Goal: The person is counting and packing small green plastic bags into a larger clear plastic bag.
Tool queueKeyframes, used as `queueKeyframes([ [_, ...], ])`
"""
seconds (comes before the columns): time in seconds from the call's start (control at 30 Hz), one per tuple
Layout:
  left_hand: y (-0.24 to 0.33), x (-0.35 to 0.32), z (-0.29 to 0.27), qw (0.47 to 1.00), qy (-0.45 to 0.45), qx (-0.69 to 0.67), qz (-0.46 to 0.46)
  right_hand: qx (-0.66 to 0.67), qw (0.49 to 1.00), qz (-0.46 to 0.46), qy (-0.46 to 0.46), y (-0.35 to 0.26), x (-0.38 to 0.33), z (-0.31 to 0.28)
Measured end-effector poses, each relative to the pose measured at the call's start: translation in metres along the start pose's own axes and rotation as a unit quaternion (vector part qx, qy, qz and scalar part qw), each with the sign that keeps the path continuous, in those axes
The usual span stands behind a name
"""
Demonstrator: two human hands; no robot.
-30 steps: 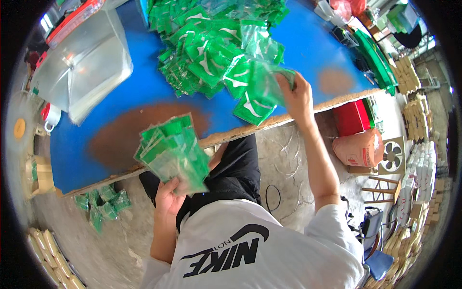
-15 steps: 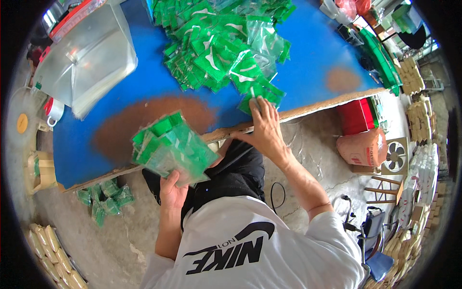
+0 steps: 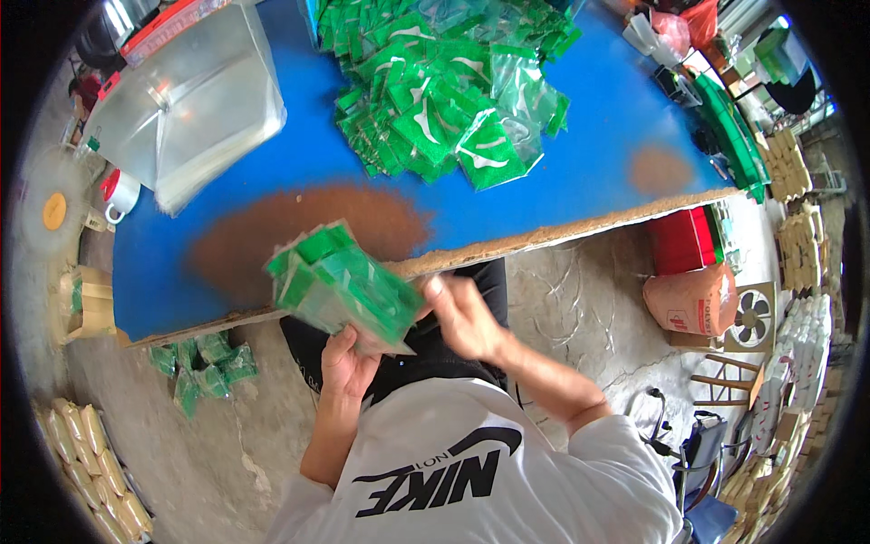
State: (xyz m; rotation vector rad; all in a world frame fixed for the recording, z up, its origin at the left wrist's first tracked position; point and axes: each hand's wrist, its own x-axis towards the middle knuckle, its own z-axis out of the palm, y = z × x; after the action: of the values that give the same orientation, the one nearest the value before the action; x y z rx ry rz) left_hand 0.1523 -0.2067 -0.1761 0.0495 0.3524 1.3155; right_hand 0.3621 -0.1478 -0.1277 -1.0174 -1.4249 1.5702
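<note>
My left hand (image 3: 348, 363) grips a stack of flat green packets (image 3: 349, 290) in clear plastic sleeves, with its thumb on top at the near edge. The stack is fanned a little and hangs over the table's front edge. Close against the stack's right edge is my right hand (image 3: 467, 317), its thumb raised. Motion smears its fingers, and whether a packet is between them is unclear. Farther back on the blue table (image 3: 598, 136) lies a large loose pile of similar green packets (image 3: 444, 100), several showing white curved marks.
Clear plastic sheets (image 3: 195, 118) lie at the table's left, near a red-and-white mug (image 3: 120, 195). Several green packets (image 3: 204, 367) are on the floor below. Under the right side stand a red box (image 3: 678, 240) and an orange sack (image 3: 691, 301). A chair (image 3: 707, 453) is at right.
My right hand has moved from the pile's near edge back to the stack. The packet it touched has left that spot. The view has shifted slightly.
</note>
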Motion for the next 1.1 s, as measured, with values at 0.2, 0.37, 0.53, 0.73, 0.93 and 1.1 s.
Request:
queueKeyframes([
  [0.2, 0.028, -0.017, -0.024, 0.990, -0.014, 0.108, 0.091, -0.601, 0.757, -0.201, 0.160, 0.005, 0.081, -0.099],
  [0.37, 0.045, -0.037, -0.029, 0.981, -0.004, 0.126, 0.144, -0.576, 0.788, -0.215, 0.023, 0.000, 0.017, -0.057],
  [0.53, 0.047, -0.034, -0.019, 0.990, -0.030, 0.101, 0.089, -0.201, 0.898, -0.207, 0.331, -0.022, 0.016, -0.037],
  [0.73, 0.028, -0.016, 0.006, 0.996, 0.033, 0.056, 0.061, 0.073, 0.956, -0.158, 0.237, -0.030, 0.025, 0.023],
  [0.93, 0.034, -0.018, 0.007, 0.993, 0.076, 0.061, 0.066, 0.167, 0.941, -0.159, 0.247, -0.037, 0.031, 0.029],
  [1.1, 0.031, -0.014, 0.029, 0.963, 0.157, 0.197, 0.094, 0.163, 0.958, -0.133, 0.195, -0.064, 0.025, 0.036],
])
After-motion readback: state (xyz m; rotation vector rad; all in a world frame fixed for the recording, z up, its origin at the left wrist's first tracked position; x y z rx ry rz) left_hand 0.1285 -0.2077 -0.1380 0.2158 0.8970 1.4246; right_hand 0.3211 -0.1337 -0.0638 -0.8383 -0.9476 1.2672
